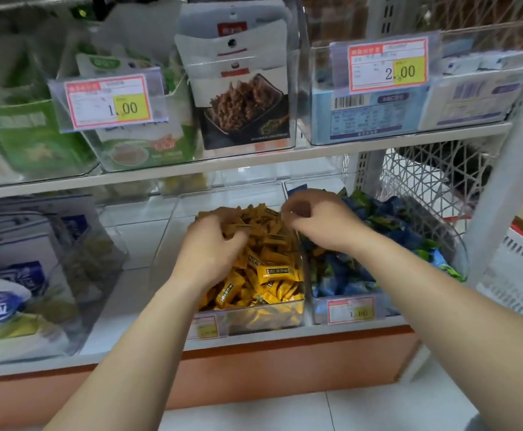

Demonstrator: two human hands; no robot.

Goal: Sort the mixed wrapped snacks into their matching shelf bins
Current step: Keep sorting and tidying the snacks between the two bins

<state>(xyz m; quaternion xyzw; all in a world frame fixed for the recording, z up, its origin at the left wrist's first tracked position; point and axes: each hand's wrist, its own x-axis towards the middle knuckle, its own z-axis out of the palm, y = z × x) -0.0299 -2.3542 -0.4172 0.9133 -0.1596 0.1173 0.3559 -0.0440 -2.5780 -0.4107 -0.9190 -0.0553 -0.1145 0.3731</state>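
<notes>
A clear bin (297, 309) on the lower shelf is heaped with yellow wrapped snacks (269, 269). To its right a second clear bin (319, 309) holds blue and green wrapped snacks (378, 219). My left hand (213, 247) is sunk in the yellow pile, fingers curled round several yellow packets. My right hand (313, 219) hovers over the wall between the two bins with curled fingers; whether it holds a packet is hidden.
An empty clear bin (135, 231) stands left of the yellow one, then bins of white-blue bags (11, 275). The upper shelf (254, 163) carries bagged goods and price tags. A white wire basket (425, 181) and shelf post (503, 188) stand at right.
</notes>
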